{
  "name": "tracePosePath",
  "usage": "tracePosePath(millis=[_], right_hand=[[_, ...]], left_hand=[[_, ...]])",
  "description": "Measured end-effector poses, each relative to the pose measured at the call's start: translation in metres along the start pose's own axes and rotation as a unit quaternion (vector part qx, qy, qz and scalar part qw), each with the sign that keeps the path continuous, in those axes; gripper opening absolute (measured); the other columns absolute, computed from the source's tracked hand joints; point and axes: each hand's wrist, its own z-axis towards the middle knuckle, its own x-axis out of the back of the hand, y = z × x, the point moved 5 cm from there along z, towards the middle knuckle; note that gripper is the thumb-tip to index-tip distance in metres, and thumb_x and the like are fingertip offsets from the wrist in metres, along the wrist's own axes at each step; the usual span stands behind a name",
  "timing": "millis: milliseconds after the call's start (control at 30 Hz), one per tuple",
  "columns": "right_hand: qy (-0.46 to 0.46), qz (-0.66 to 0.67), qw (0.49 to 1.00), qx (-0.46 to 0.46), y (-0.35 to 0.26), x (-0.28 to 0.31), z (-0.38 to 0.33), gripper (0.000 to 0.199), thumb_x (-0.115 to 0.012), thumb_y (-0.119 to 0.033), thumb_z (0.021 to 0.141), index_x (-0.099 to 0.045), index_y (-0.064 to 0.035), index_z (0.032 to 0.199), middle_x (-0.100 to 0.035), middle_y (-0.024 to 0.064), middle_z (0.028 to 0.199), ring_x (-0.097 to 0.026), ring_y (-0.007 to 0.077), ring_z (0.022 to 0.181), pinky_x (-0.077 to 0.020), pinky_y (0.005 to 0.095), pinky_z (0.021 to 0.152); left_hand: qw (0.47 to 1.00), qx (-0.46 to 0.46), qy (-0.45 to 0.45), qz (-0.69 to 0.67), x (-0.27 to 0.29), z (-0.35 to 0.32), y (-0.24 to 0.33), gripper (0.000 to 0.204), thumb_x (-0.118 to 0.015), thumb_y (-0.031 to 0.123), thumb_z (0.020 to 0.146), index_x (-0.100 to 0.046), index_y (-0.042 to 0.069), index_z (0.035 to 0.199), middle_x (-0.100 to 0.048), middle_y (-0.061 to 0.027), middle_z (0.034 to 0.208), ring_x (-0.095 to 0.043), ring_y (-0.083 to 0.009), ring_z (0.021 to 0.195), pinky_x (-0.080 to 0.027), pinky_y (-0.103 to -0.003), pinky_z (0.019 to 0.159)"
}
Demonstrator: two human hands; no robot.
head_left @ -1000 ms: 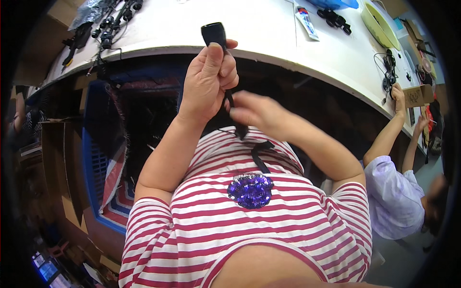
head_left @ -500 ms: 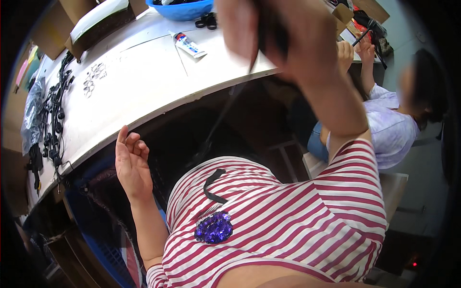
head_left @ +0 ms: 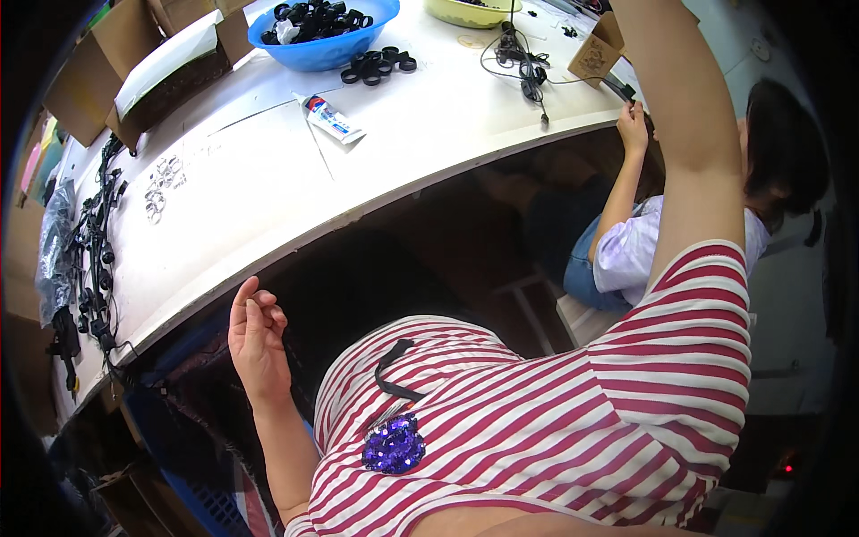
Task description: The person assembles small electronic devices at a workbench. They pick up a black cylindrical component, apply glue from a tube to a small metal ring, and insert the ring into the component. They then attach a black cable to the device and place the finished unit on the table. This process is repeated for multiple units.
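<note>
- The left hand (head_left: 259, 345) is hovering by the white table (head_left: 242, 188), fingers loosely curling, holding nothing visible.
- Black cables (head_left: 530, 75) are lying bunched on that table, probably light, limp; grasp mid-bundle.
- The right hand is lying out of view, its grip indeterminable.

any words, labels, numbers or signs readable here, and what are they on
None reads clearly.
White, blue and red tube: print too small to read.
Small cardboard box: dark print, too small and blurred.
Table: dark ring-like marks, nothing legible.
</note>
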Motion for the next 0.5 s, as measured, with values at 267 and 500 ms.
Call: tracePosePath(millis=[267,500], right_hand=[[0.065,-0.343,0.935,-0.057,0.125,0.041,-0.124,0.021,-0.042,-0.021,0.091,-0.052,-0.0038,0.083,-0.049,0.0039,0.059,-0.05,0.0122,0.049,-0.0384,0.0254,0.04],[-0.031,-0.74,0.653,-0.158,0.218,0.145,-0.185,0.039,-0.049,-0.017,0.081,-0.054,-0.0053,0.118,-0.061,0.0208,0.101,-0.059,0.0298,0.093,-0.0436,0.0348,0.082]], left_hand=[[0.997,0.005,0.036,0.063,0.021,-0.004,-0.007,0.03,-0.047,0.012,0.092,-0.047,0.0,0.12,-0.054,-0.0029,0.091,-0.049,-0.0059,0.075,-0.041,-0.016,0.066],[0.978,0.035,0.06,0.195,0.045,-0.009,-0.005,0.03,-0.054,0.014,0.088,-0.054,0.001,0.115,-0.058,-0.0019,0.089,-0.051,-0.0055,0.073,-0.041,-0.019,0.069]])
